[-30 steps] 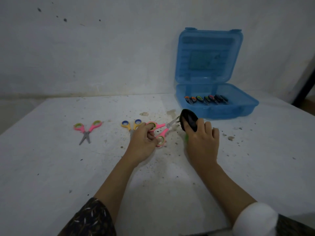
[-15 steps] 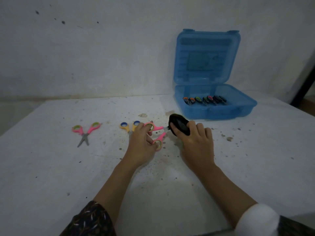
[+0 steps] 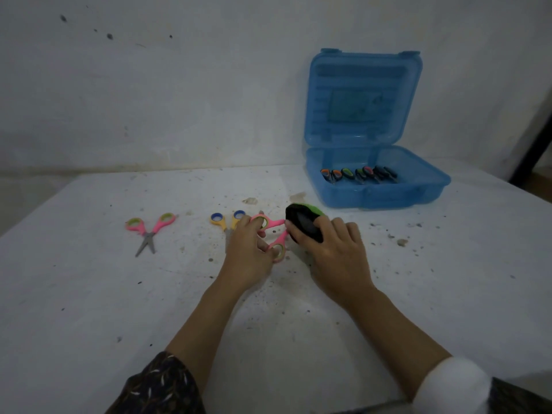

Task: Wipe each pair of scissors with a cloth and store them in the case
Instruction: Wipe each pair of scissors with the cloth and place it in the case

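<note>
Pink scissors [image 3: 278, 241], green-lined loops: held just above the bench [image 3: 89, 294], centre of view, handles spread apart. Blades point right and are hidden inside the cloth [image 3: 304, 225], so I can't tell the blade state.

Left hand [image 3: 248, 256]: back of hand up, forearm coming in from lower left. Its fingers [image 3: 254, 223] are curled onto the handles; one sits at the upper loop and the lower loop shows below the knuckles. Firm hold on the scissors.

Right hand [image 3: 336, 252]: palm down, forearm in from lower right, wrist about level. Fingers and thumb are curled round the cloth, a black wad with a green edge at the far side, clamping it where the blades should be. The cloth butts up against the handle shanks.

Yellow scissors [image 3: 223, 224], blue loops: flat on the bench, just left of the left hand, blades partly covered by it.

Second pink pair [image 3: 149, 231]: further left, well apart, flat, blades slightly parted and pointing toward the camera.

Blue case [image 3: 373, 200]: far right on the bench, near the wall, lid [image 3: 358, 85] standing upright and open. A row of dark-handled scissors [image 3: 358, 174] lies inside the tray.

The bench surface is speckled with crumbs and grit, densest around the hands.

Dark patterned sleeve [image 3: 161, 386] on the left arm, white cuff [image 3: 451, 383] on the right.
</note>
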